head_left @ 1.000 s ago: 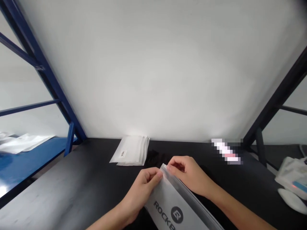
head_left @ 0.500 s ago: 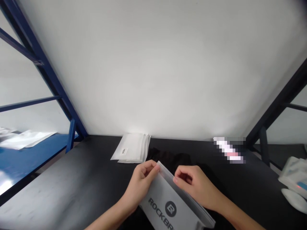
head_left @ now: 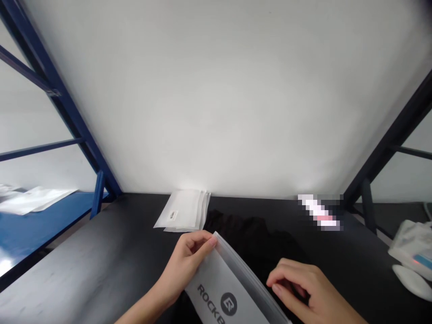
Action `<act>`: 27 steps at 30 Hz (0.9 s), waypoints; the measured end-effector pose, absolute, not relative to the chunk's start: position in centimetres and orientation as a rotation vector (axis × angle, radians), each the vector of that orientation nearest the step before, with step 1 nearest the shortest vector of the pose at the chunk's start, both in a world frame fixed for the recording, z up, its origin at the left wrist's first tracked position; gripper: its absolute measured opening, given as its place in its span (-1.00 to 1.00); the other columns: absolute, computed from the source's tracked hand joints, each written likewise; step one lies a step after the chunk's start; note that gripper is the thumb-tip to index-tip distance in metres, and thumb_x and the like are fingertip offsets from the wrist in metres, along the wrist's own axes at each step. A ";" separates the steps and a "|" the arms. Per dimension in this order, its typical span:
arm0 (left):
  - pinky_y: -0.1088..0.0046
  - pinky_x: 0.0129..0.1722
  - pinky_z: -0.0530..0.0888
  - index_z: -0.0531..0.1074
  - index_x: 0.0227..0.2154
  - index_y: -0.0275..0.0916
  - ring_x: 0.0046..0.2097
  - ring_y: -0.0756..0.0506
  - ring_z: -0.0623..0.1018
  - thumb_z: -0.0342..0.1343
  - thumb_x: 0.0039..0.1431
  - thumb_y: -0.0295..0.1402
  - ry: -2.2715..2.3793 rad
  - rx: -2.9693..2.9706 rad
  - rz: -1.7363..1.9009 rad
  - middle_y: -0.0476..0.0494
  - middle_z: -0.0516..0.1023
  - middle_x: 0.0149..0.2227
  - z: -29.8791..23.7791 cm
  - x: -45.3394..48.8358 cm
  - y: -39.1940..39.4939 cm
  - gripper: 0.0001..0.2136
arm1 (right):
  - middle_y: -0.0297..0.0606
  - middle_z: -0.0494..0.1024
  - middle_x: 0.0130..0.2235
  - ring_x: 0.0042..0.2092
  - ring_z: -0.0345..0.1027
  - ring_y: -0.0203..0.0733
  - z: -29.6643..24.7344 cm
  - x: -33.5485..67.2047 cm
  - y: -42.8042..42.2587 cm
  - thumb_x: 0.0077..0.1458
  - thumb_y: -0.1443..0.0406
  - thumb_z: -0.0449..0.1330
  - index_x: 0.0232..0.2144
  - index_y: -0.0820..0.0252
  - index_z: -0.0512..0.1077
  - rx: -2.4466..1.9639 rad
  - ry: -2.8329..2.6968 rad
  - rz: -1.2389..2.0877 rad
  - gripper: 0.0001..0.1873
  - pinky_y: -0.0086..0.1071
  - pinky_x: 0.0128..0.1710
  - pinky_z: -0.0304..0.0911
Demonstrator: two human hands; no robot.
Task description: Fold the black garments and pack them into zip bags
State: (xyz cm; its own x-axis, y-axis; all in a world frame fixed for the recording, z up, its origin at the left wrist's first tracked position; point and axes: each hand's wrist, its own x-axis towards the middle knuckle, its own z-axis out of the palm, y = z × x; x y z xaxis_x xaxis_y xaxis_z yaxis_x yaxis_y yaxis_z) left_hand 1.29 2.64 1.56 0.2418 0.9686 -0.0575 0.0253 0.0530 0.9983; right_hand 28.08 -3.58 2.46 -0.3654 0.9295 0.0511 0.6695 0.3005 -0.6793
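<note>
**Grey printed bag (head_left: 224, 288) being pinched by left hand (head_left: 185, 265)**

The top corner of the grey printed bag is being gripped between the thumb and fingers of the left hand, at about 6 o'clock, with the bag's lower end being cut off by the frame. A dark logo and the letters "ROCKB" are being shown on its face. The right hand (head_left: 299, 288) is being kept released at about 5 o'clock, its curled fingers (head_left: 280, 281) just beside the bag's edge; contact cannot be told. Black cloth (head_left: 249, 229) is being spread on the black table (head_left: 84, 238) at 12 o'clock. A stack of white packets (head_left: 182, 210) is being left near 12 o'clock, a pixelated item (head_left: 319, 213) near 1 o'clock, and a white bag (head_left: 410, 240) near 3 o'clock. White sheets (head_left: 33, 200) are being carried on a blue shelf (head_left: 23, 234) near 9 o'clock.
</note>
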 end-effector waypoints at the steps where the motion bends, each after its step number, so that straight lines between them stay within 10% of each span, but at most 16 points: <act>1: 0.54 -0.54 0.22 0.49 -0.54 -0.26 -0.51 0.01 0.32 0.31 0.00 0.25 1.048 1.304 0.979 0.00 0.36 -0.57 1.7 1.4 2.6 -0.43 | -0.35 0.53 -0.39 -0.42 0.35 -0.30 2.4 27.7 -3.3 0.31 0.21 0.10 -0.29 0.03 0.59 -1.372 -2.149 0.803 -0.74 -0.47 -0.46 0.15; 27: 0.47 -0.48 0.19 0.57 -0.56 -0.29 -0.46 -0.03 0.28 0.27 0.10 0.14 1.010 1.429 0.912 -0.06 0.39 -0.55 1.1 2.5 2.2 -0.49 | -0.27 0.66 -0.27 -0.37 0.44 -0.27 4.1 24.4 -2.8 0.06 0.29 0.16 -0.46 0.11 0.59 -1.274 -1.986 1.093 -0.81 -0.49 -0.47 0.16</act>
